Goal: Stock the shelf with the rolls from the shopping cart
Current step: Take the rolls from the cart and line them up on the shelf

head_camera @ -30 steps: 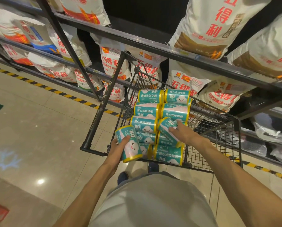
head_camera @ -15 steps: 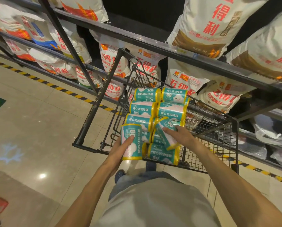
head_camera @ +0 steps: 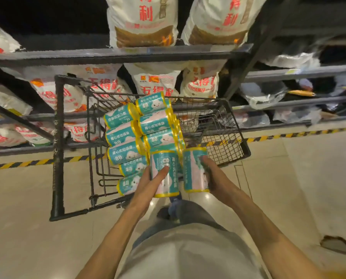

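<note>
From the head camera I see my left hand (head_camera: 148, 187) gripping one roll (head_camera: 165, 174) upright, thumb across its front and fingers (head_camera: 146, 174) curled round its left side. My right hand (head_camera: 218, 178) holds a second roll (head_camera: 194, 170) upright, fingers (head_camera: 206, 162) wrapped over its right side. The two rolls stand just beside each other, a narrow gap between them, at the near edge of the cart (head_camera: 228, 125).

Beyond my fingers the other rolls (head_camera: 142, 133) lie stacked on their sides in the left part of the cart's wire basket. Its right part, ahead of my right fingers, shows bare mesh.

Past the cart runs a dark metal shelf (head_camera: 111, 55) with several levels, carrying white sacks (head_camera: 154, 83) with red lettering. To the right of my right fingers the lower levels hold clear plastic bags (head_camera: 262, 95), blurred.

Under my hands the floor (head_camera: 21, 198) is glossy beige tile, with light spots reflected near my feet. A yellow-and-black striped tape (head_camera: 27, 163) runs along the foot of the shelf. Low on the right is a dark, ragged patch (head_camera: 337, 244) on the tile; I cannot tell what it is.
</note>
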